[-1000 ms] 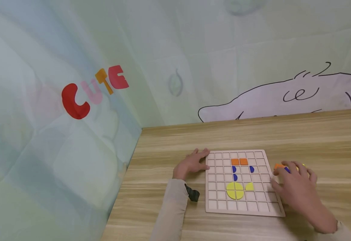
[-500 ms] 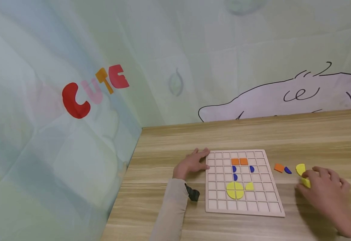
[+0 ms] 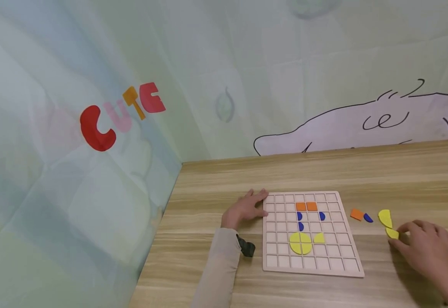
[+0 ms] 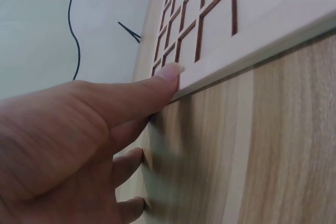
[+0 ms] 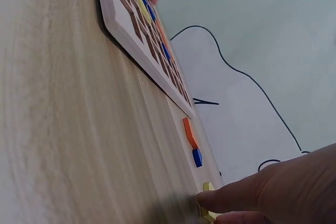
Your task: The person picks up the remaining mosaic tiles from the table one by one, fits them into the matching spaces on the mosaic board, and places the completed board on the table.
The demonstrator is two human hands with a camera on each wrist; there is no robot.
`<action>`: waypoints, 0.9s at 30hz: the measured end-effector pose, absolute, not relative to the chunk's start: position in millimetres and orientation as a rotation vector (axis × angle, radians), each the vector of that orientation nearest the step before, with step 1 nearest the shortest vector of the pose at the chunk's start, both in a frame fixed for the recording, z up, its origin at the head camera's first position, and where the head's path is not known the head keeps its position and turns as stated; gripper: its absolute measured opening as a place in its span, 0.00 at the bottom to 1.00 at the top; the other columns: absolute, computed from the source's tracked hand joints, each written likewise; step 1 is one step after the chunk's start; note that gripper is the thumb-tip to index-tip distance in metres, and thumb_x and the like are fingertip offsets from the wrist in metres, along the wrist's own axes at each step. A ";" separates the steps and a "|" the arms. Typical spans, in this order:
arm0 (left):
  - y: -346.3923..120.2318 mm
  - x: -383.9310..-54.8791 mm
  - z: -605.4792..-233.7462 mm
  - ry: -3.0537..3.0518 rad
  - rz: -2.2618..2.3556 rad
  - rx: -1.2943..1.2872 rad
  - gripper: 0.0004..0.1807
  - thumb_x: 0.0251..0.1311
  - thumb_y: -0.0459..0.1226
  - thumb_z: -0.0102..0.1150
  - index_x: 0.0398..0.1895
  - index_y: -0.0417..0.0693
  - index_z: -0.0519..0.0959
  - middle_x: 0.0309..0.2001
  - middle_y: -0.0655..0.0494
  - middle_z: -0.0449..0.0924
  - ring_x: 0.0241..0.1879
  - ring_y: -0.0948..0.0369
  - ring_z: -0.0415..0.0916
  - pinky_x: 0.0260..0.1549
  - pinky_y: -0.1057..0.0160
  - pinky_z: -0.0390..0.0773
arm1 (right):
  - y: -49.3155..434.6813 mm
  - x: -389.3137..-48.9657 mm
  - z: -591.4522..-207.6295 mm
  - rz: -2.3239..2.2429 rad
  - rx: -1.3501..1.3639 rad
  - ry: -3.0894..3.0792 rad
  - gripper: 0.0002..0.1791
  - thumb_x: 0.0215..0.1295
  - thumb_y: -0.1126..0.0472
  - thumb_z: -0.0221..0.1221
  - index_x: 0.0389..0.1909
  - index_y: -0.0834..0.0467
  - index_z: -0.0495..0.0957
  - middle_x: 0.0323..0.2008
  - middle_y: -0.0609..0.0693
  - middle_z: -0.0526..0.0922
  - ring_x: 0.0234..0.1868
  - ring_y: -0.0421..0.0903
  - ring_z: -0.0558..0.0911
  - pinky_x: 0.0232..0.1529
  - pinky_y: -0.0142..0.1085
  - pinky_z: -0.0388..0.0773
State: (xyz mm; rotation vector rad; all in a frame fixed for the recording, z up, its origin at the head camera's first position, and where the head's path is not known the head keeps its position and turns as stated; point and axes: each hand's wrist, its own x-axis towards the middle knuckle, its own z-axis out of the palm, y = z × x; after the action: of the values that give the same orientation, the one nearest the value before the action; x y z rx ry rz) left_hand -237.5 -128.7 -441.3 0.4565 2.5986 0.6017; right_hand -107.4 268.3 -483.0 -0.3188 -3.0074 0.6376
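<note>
A pale wooden grid board [image 3: 279, 270] lies on the table in the head view. My left hand [image 3: 244, 210] is at its left edge, fingers extended; in the left wrist view, the thumb [image 4: 169, 72] presses the frame near a corner. Seated in the grid are two orange squares [image 3: 306, 206], several small blue segments [image 3: 322, 216], a yellow circle of quarter pieces [image 3: 300, 243] and a single yellow quarter [image 3: 319, 238]. Right of the board, my right hand [image 3: 425, 246] pinches a yellow quarter-circle piece [image 3: 391, 233] between thumb and index finger, low at the tabletop.
Another yellow piece [image 3: 384, 217] lies just beyond the pinched one, almost end to end with it. Nearer the board lie a loose orange square [image 3: 357, 214] and a blue segment [image 3: 368, 217]. Printed cloth [image 3: 224, 51] hangs behind the wood-grain table [image 3: 216, 173].
My right hand has moved right, from over the loose pieces to the yellow quarter-circle piece, uncovering the orange and blue pieces. My left hand and the board stay put.
</note>
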 end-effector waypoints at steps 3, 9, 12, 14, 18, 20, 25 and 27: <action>-128.2 -237.1 -441.4 2.603 0.591 0.458 0.38 0.64 0.46 0.57 0.75 0.60 0.53 0.75 0.67 0.47 0.77 0.55 0.36 0.74 0.49 0.41 | 267.6 -107.2 -482.7 0.635 -0.345 -3.009 0.20 0.58 0.55 0.64 0.44 0.66 0.75 0.58 0.74 0.61 0.57 0.79 0.51 0.52 0.74 0.46; -128.7 -237.2 -442.4 2.607 0.575 0.457 0.39 0.64 0.47 0.57 0.75 0.61 0.52 0.76 0.68 0.46 0.77 0.56 0.37 0.74 0.49 0.42 | 268.0 -104.8 -484.0 0.647 -0.310 -2.983 0.19 0.59 0.54 0.64 0.42 0.65 0.76 0.57 0.73 0.62 0.57 0.78 0.52 0.51 0.72 0.47; -129.1 -238.0 -443.3 2.606 0.567 0.464 0.39 0.64 0.47 0.57 0.75 0.61 0.52 0.76 0.68 0.46 0.77 0.56 0.37 0.74 0.49 0.42 | 266.6 -103.8 -482.5 0.636 -0.286 -2.971 0.19 0.59 0.54 0.64 0.41 0.66 0.77 0.56 0.74 0.63 0.56 0.78 0.52 0.50 0.71 0.49; -129.0 -238.4 -443.8 2.605 0.566 0.465 0.39 0.64 0.47 0.57 0.75 0.61 0.52 0.75 0.68 0.46 0.77 0.56 0.36 0.74 0.49 0.42 | 265.6 -104.2 -480.6 0.621 -0.279 -2.962 0.18 0.58 0.55 0.65 0.39 0.67 0.78 0.55 0.74 0.64 0.57 0.77 0.53 0.50 0.71 0.49; -129.0 -239.2 -445.2 2.606 0.566 0.468 0.39 0.64 0.47 0.57 0.75 0.62 0.52 0.75 0.68 0.46 0.77 0.56 0.36 0.74 0.49 0.42 | 265.6 -105.1 -479.5 0.596 -0.263 -2.950 0.18 0.57 0.56 0.65 0.38 0.68 0.78 0.54 0.74 0.65 0.56 0.77 0.53 0.48 0.70 0.51; -129.2 -239.5 -445.9 2.607 0.569 0.470 0.39 0.64 0.47 0.57 0.75 0.62 0.52 0.75 0.68 0.46 0.77 0.56 0.36 0.74 0.50 0.42 | 265.5 -105.3 -479.7 0.593 -0.265 -2.947 0.19 0.57 0.55 0.65 0.37 0.68 0.78 0.54 0.74 0.65 0.56 0.77 0.54 0.48 0.70 0.50; -129.3 -239.8 -447.5 2.610 0.575 0.475 0.38 0.64 0.47 0.57 0.75 0.61 0.52 0.75 0.68 0.46 0.77 0.56 0.36 0.74 0.49 0.41 | 262.5 -105.9 -479.6 0.593 -0.284 -2.933 0.19 0.58 0.53 0.65 0.38 0.66 0.78 0.56 0.75 0.64 0.57 0.78 0.54 0.50 0.70 0.51; -129.1 -240.0 -448.1 2.612 0.573 0.477 0.38 0.64 0.47 0.57 0.75 0.61 0.53 0.75 0.68 0.47 0.77 0.56 0.37 0.74 0.49 0.41 | 261.3 -105.9 -478.2 0.593 -0.270 -2.930 0.20 0.59 0.52 0.64 0.40 0.65 0.78 0.58 0.75 0.63 0.58 0.78 0.55 0.51 0.70 0.51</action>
State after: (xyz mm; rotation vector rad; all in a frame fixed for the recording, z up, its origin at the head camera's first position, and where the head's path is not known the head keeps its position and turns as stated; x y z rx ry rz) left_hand -240.0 -129.1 -448.1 0.4775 2.6124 0.5725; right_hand -105.9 261.3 -478.2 -0.2705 -2.9302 0.5925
